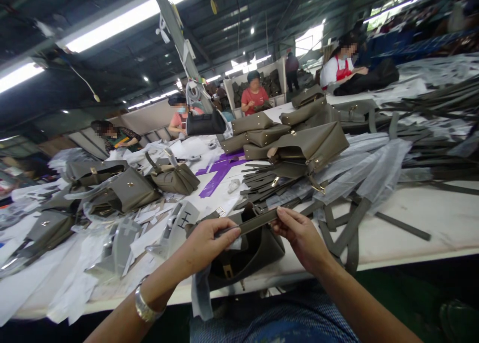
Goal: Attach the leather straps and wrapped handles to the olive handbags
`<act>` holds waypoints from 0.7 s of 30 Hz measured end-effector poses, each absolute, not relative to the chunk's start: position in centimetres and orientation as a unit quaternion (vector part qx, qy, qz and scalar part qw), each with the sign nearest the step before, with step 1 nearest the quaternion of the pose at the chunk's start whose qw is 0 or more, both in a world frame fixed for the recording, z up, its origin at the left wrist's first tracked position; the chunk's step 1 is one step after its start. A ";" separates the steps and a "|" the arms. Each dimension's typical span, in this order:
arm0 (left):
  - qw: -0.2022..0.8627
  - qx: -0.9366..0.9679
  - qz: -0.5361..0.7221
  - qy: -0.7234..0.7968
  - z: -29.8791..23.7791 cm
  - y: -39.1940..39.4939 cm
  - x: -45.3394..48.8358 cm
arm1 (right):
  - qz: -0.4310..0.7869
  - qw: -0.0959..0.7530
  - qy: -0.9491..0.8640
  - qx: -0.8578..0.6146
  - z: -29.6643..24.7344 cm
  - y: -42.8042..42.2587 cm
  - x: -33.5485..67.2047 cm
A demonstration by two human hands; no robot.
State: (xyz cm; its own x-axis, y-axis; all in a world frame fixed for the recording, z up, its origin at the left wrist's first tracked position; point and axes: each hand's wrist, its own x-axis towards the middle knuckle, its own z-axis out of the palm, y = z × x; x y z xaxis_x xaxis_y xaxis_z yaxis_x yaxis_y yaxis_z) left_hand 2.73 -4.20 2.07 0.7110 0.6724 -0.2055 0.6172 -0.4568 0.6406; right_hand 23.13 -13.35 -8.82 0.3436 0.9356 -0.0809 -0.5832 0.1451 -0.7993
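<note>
An olive-grey leather handbag sits at the near edge of the white worktable, just in front of me. Across its top runs a narrow grey strap. My left hand is closed, pinching the strap's left end against the bag. At the strap's right end my right hand is closed on it with thumb and fingers. A metal bracelet circles my left wrist. A pale plastic wrap hangs from the bag's left side over the table edge.
Finished grey handbags are stacked beyond the strap, with loose straps and plastic sleeves to the right. More bags and white paper lie left. Purple tape marks the table. Several people work at the far side.
</note>
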 end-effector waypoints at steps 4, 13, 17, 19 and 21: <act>0.376 0.845 0.031 0.379 1.8 -4.2 2.7 | 0.532 0.719 -0.219 -0.389 -9.0 -13.5 23.2; 0.360 0.857 0.046 0.366 0.9 -4.1 3.1 | 0.529 0.722 -0.218 -0.389 -8.7 -13.5 22.8; 0.286 0.901 0.121 0.304 0.9 -4.8 3.5 | 0.538 0.723 -0.206 -0.382 -8.1 -13.6 22.3; 0.245 0.924 0.140 0.259 0.9 -5.1 3.5 | 0.554 0.724 -0.196 -0.362 -8.0 -13.7 22.3; 0.226 0.929 0.146 0.256 0.8 -5.2 3.4 | 0.565 0.723 -0.200 -0.343 -8.1 -13.8 22.4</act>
State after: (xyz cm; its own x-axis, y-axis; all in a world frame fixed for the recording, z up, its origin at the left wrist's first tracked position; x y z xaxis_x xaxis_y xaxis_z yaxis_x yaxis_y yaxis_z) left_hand 3.44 -5.25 0.84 0.8267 0.5406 0.1557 0.4086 -0.7672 0.4944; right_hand 22.35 -13.78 -8.07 0.2806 0.9548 -0.0976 -0.6805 0.1262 -0.7218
